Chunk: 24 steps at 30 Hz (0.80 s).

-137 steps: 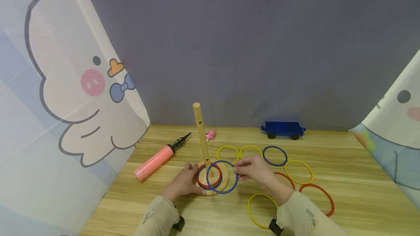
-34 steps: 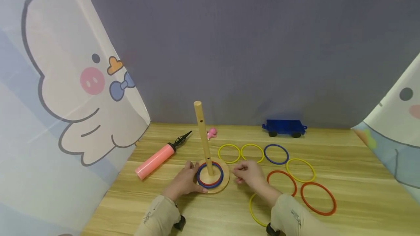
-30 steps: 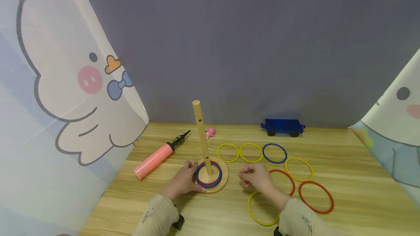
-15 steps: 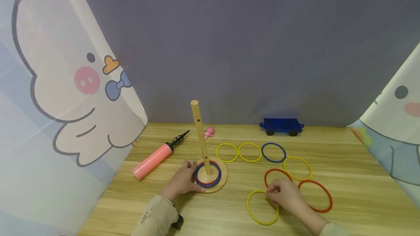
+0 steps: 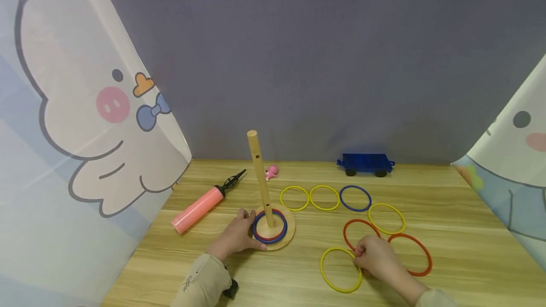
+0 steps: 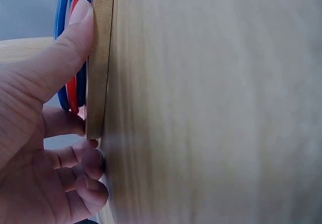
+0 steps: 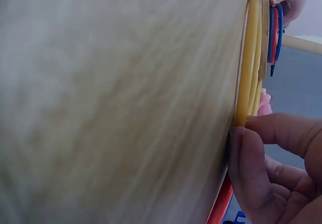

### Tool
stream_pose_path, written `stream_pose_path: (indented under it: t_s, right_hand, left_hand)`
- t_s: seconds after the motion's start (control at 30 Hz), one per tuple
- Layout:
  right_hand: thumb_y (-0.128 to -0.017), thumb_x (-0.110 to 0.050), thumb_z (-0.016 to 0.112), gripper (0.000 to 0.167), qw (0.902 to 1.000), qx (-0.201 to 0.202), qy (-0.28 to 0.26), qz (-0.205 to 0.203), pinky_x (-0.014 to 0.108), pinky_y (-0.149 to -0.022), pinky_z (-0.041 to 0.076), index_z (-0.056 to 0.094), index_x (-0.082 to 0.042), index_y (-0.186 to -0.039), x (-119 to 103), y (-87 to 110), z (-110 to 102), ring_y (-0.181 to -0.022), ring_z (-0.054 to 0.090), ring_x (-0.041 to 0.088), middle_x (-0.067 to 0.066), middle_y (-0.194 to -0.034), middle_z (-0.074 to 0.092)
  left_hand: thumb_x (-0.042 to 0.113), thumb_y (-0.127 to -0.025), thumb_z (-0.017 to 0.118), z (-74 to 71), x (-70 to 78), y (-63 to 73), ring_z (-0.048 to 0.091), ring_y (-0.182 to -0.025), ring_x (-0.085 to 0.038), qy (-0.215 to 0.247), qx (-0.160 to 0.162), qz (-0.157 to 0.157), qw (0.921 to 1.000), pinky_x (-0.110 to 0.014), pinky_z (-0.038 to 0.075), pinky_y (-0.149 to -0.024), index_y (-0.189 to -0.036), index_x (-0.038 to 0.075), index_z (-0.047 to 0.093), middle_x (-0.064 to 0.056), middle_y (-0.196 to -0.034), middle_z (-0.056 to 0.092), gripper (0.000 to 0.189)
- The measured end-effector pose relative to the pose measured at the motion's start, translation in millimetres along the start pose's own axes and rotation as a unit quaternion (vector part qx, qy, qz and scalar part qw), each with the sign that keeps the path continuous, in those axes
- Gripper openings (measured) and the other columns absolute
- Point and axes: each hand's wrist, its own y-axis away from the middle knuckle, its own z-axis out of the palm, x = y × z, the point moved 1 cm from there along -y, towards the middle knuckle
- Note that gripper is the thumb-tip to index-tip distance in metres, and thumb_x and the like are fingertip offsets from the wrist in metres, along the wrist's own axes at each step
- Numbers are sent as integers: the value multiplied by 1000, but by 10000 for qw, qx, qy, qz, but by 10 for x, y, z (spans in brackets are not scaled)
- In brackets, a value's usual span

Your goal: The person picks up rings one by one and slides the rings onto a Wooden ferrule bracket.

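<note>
On the left of the head view stands a wooden ring-toss stand (image 5: pixel 261 174) with a round base and an upright peg. Two blue rings (image 6: pixel 60 20) with a red ring (image 6: pixel 72 90) between them lie stacked round the peg on the base. My left hand (image 5: pixel 237 236) grips the base's left edge, thumb on top beside the rings and the other fingers at the rim. Nearer me on the table is a yellow ring (image 5: pixel 321 269). My right hand (image 5: pixel 377 257) pinches its right side between thumb and index finger, close over the tabletop.
Behind the right hand lie two red rings (image 5: pixel 344 235), another yellow ring (image 5: pixel 404 224), a blue ring (image 5: pixel 356 210) and two more yellow rings (image 5: pixel 294 210). A pink balloon pump (image 5: pixel 198 210), a small pink toy (image 5: pixel 271 171) and a blue toy wagon (image 5: pixel 365 163) sit farther back.
The blue ring my right hand held beside the peg now lies on the stand's base. The right hand has moved right and nearer to the yellow ring. My left hand stays at the base.
</note>
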Motion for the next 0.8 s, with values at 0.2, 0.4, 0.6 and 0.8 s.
stream_pose_path:
  t_s: [0.2,0.4,0.6,0.8]
  right_hand:
    - [-72,-5,78,18,9971,-467,-573,-181,26,-47,44,64,-11,-63,-8,-17,-13,-47,54,13,-3,-55,57]
    - [-81,-3,73,6,9757,-1031,-1918,-240,30,-52,53,69,1,-80,-37,-74,-13,-57,62,17,4,-71,64]
    - [-85,-2,71,19,9488,-1282,-2881,-173,32,-56,54,67,14,-95,-167,-157,-19,-62,63,18,12,-79,68]
    - [-87,-4,71,27,9310,-1352,-3388,-155,31,-60,55,65,17,-103,-382,-213,-17,-67,64,17,16,-86,69]
  left_hand:
    - [52,-65,87,2,-9,-4,51,-98,-26,72,-31,-13,10000,-45,45,-87,-147,-8,34,-16,-115,43,115]
    - [52,-65,86,-2,-16,-3,50,-96,-25,59,4,25,10000,-44,45,-85,-147,-8,35,-15,-114,43,114]
    - [53,-65,86,13,-24,-3,50,-96,-25,28,18,28,10000,-44,45,-86,-147,-8,35,-15,-114,43,115]
    - [53,-64,86,20,-34,-12,51,-97,-26,-13,47,73,10000,-45,45,-87,-146,-9,35,-16,-114,43,114]
